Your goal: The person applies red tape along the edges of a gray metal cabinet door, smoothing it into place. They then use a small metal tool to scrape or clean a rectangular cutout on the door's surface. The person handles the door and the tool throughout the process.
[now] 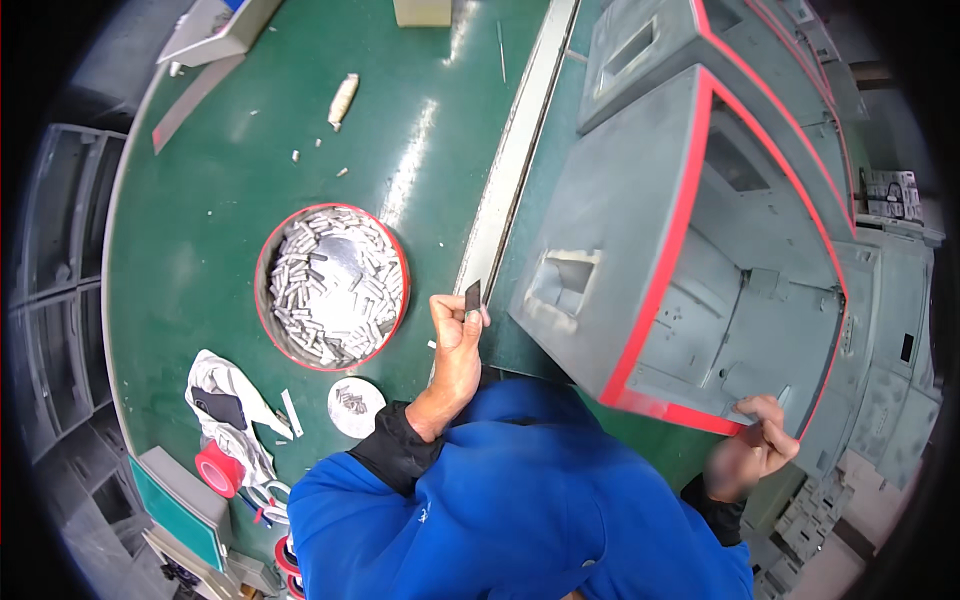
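My left hand (456, 352) is raised over the near right part of the green table, pinching a small dark flat strip (473, 295) between thumb and fingers. At the lower right, my right hand (755, 450) has its fingers curled at the near rim of a grey box-shaped housing (625, 240). Red tape (672, 270) runs along the housing's open edge, and the hand is at the taped lower edge. Left of my left hand stands a round red-rimmed tin (262, 300) full of small whitish and grey cylindrical pieces. Nearby, a white dish (368, 421) holds several small grey pieces.
A white cloth (225, 375) with a dark phone-like object lies at the left, near a red tape roll (218, 470) and scissors (270, 498). More grey housings (650, 60) stand beyond the first. A pale wrapped roll (343, 100) lies on the green table (200, 240).
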Available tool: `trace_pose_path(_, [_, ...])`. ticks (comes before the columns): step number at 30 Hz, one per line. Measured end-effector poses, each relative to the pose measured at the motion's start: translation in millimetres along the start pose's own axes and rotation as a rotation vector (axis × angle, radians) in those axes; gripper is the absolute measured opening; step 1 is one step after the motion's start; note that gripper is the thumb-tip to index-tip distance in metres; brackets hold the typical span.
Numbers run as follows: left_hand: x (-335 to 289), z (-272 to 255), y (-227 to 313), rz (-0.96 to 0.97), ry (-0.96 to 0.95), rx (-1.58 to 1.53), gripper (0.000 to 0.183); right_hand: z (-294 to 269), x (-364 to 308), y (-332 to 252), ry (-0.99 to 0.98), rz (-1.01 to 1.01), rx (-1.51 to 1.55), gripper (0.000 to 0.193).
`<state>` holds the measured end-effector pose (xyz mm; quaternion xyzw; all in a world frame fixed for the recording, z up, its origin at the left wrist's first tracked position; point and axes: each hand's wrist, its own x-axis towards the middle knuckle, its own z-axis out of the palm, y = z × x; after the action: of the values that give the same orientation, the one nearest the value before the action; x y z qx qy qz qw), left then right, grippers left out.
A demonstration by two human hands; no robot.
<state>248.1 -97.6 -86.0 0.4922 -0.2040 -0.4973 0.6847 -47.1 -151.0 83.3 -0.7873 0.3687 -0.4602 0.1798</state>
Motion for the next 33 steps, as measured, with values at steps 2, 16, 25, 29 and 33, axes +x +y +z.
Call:
trace_pose_path(2, [-6,7,8,0.082,0.034,0.025,0.015,2,3,4,0.031,-0.041,0.055,0.026])
trace_pose_path(16, [-84,33,-17,0.306,0.423,0.149,0.014,-102,-46,37,0.133,-0.194,0.297,0.026])
trace_pose_path(25, [-111,154,89,0.781,-0.246,1.081,0.023,-178,-73,83,0.114,-0.057,0.176,0.028])
trace_pose_path(29, [-91,181,84,0.717,-0.245,1.173,0.025,-185,-77,91,0.108,-0.060,0.103,0.028])
trace_pose_path(33, [-99,196,77,0.851,-0.092,1.128,0.021,-181,-65,92,0.052,-0.205,-0.107,0.030])
